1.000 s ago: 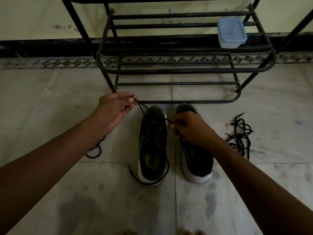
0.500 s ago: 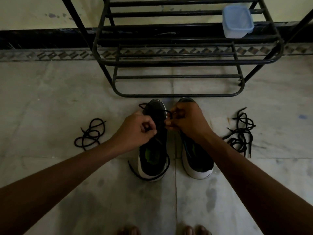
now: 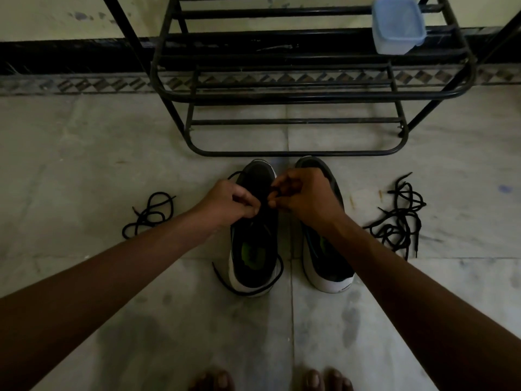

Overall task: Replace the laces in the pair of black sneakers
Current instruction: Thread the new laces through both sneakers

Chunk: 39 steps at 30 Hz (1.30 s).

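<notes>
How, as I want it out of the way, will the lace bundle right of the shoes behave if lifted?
Probably floppy: the lace bundle lies in loose loops. Likely light, being thin cord. It may lift as one tangle, since strands cross.

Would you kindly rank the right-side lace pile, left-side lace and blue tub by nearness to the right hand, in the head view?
1. Tangled black lace pile, floor, right.
2. Coiled black lace, floor, left.
3. Blue plastic tub, on black metal rack.

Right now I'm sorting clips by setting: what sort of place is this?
Probably a home entryway or hallway: a black metal shoe rack stands by the wall on a stone-tiled floor, with black sneakers set before it.
</notes>
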Tool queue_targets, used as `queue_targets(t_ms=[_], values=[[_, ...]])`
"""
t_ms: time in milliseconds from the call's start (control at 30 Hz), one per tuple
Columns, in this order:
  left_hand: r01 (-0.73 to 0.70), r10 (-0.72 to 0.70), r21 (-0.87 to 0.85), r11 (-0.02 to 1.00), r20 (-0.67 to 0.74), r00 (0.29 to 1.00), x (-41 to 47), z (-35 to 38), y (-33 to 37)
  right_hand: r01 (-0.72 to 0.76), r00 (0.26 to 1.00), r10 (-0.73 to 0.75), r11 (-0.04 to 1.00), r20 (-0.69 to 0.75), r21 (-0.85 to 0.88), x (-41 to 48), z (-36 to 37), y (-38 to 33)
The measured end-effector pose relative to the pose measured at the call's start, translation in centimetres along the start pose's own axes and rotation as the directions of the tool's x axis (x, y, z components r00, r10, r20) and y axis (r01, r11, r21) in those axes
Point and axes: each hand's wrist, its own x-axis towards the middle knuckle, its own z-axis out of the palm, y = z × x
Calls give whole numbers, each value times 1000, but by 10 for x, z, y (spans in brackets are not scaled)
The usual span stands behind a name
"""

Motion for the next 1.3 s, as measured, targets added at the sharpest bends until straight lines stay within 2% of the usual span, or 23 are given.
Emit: queue_targets(t_ms=[267,433,567,900,1000,1100,1233,1300], values=[[-27,26,-45,999,-32,999,-3,6,-4,18,1000,-18,1000,-13,-13,-3,4,-6],[-20,11,-152,988,-61,998,-6,11,-7,52,997,-61,984,-49,-171,-4,8,-10],[-12,4,-175,984,-48,999,-6,9,-7,61,995,-78,968,-64,-245,-4,11,-12],[7,-12,-164,986,-34,999,-9,11,-4,-62,996,47,976,-75,-208,-6,21,-12],[8,-13,-160,987,-29,1000,-10,12,-5,-86,988,63,982,-137,-168,-14,34,-9],[-48,45,-168,985,-19,999,-10,8,-7,-96,962,60,988,-265,-125,-37,64,0],[-48,44,-139,989,-33,999,-8,2,-8,-9,932,-39,991,-361,-130,-67,97,8],[-32,17,-242,970,-66,998,-9,-2,-6,19,925,-69,990,-374,-137,-71,101,10]])
